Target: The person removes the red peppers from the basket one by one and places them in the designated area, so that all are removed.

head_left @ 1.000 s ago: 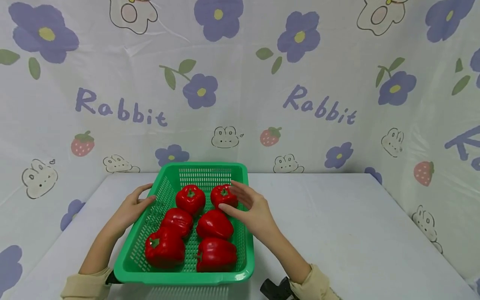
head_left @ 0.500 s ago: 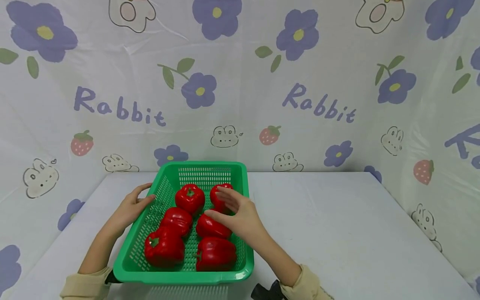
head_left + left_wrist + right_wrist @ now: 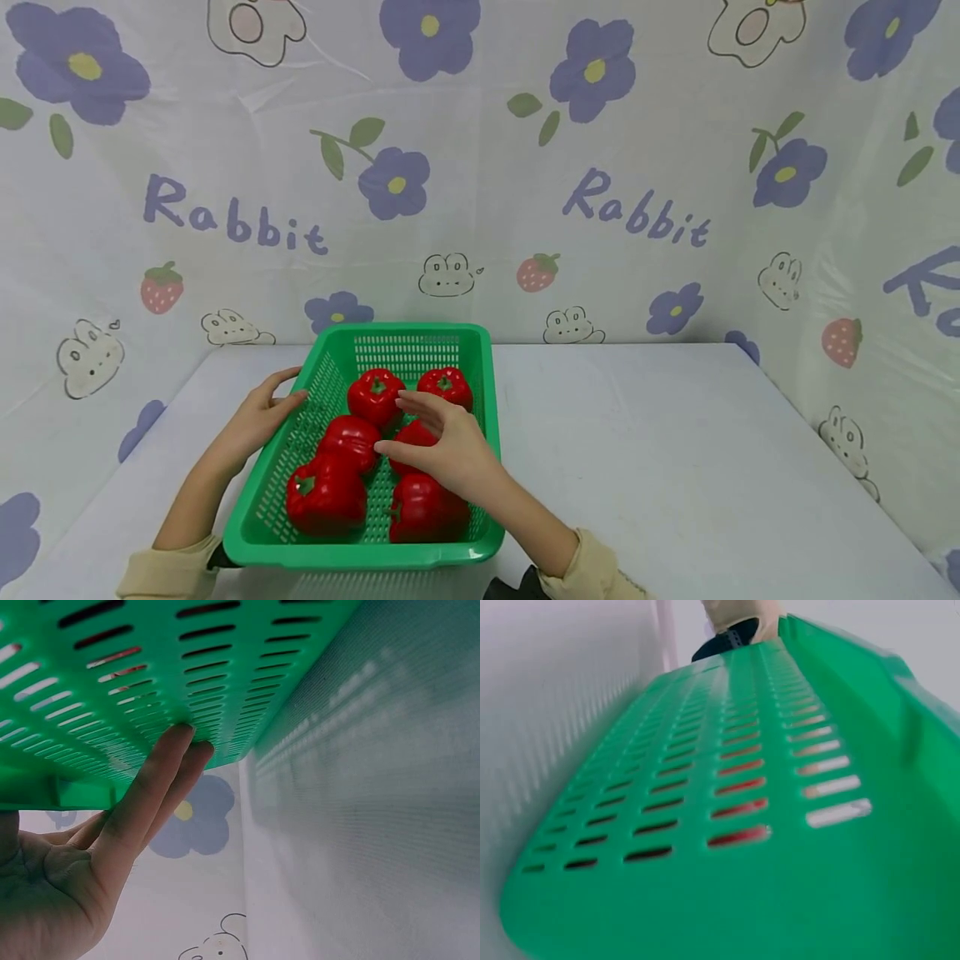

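A green slotted plastic basket [image 3: 352,556] stands on the table, holding several glossy red bell peppers, among them one at the front left [image 3: 326,497] and one at the back right [image 3: 448,383]. My left hand [image 3: 258,419] holds the basket's left rim, thumb over the edge; the left wrist view shows its fingers [image 3: 146,795] lying along the outer wall. Above the peppers hovers my right hand [image 3: 453,446], thumb and fingers spread apart with nothing between them. It partly covers the middle-right pepper [image 3: 411,433]. The right wrist view shows mostly basket wall [image 3: 667,907].
The white table [image 3: 637,467] extends to the right of the basket. Behind it hangs a pale cloth [image 3: 480,167] printed with flowers, rabbits and strawberries. A black wrist strap piece [image 3: 517,583] shows under the right sleeve [image 3: 592,571].
My right hand has moved left from the basket's right side to over its middle, uncovering the back-right pepper. The left hand stays at the rim.
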